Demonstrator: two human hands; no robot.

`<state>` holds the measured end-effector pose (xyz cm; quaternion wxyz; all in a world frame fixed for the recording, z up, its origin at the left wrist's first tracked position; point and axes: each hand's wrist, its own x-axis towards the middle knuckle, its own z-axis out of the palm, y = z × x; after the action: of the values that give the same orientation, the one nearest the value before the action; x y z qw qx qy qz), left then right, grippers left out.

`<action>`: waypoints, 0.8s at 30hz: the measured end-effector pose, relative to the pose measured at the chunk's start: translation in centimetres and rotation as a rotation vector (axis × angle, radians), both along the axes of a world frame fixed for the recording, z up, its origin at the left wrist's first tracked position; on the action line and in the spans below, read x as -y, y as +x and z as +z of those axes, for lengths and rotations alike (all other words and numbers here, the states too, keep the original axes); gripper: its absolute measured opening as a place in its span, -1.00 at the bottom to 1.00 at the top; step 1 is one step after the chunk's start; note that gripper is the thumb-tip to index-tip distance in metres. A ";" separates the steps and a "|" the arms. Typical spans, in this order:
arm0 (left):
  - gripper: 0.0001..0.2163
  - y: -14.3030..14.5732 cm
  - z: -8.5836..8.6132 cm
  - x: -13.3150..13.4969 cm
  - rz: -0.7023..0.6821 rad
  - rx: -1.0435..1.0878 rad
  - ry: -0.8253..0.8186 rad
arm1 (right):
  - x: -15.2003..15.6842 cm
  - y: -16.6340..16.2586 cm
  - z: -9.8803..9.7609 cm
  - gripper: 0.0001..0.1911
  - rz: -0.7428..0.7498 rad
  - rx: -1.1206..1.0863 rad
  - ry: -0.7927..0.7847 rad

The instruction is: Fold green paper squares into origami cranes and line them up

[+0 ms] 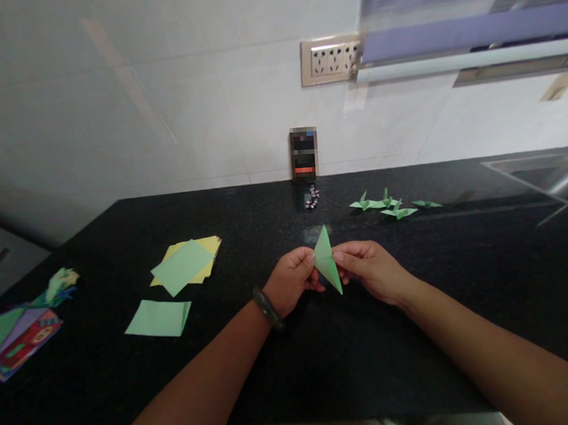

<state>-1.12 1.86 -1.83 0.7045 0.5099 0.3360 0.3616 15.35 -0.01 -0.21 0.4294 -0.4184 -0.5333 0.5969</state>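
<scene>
A folded piece of green origami paper (326,261), pointed at its top and bottom, is held upright between both hands above the black counter. My left hand (295,274), with a dark bangle at the wrist, pinches its left edge. At its right edge, my right hand (368,268) grips the paper between thumb and fingers. Several folded green paper cranes (398,212) sit farther back on the right. To the left lie a folded green sheet (158,318) and a loose green square (183,267) on top of yellow paper sheets (211,246).
A phone (304,155) leans on the tiled wall, with a beaded strap (313,198) before it. Colourful paper packs (25,340) and a crumpled paper bunch (60,287) lie far left on the counter (322,364). A metal sink (551,174) is at the right.
</scene>
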 end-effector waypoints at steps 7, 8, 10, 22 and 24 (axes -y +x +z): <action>-0.72 0.0 0.2 0.0 0.001 -0.070 0.056 | 0.1 -0.2 0.2 -0.68 -0.039 -0.055 -0.027; -0.72 0.0 0.2 0.1 0.001 -0.084 0.064 | 0.1 -0.2 0.1 -0.67 -0.048 -0.061 -0.030; -0.72 0.0 0.2 0.1 -0.007 -0.089 0.063 | 0.0 -0.1 0.1 -0.66 -0.054 -0.068 -0.032; -0.73 0.0 0.2 0.1 -0.046 -0.037 -0.001 | 0.0 0.0 -0.1 -0.65 -0.062 -0.086 -0.033; -0.73 0.0 0.1 0.1 -0.047 -0.045 0.012 | 0.0 -0.1 -0.1 -0.67 -0.064 -0.087 -0.031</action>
<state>-1.11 1.77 -1.70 0.7021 0.5298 0.3374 0.3354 15.29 0.01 -0.31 0.4642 -0.4154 -0.4911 0.6088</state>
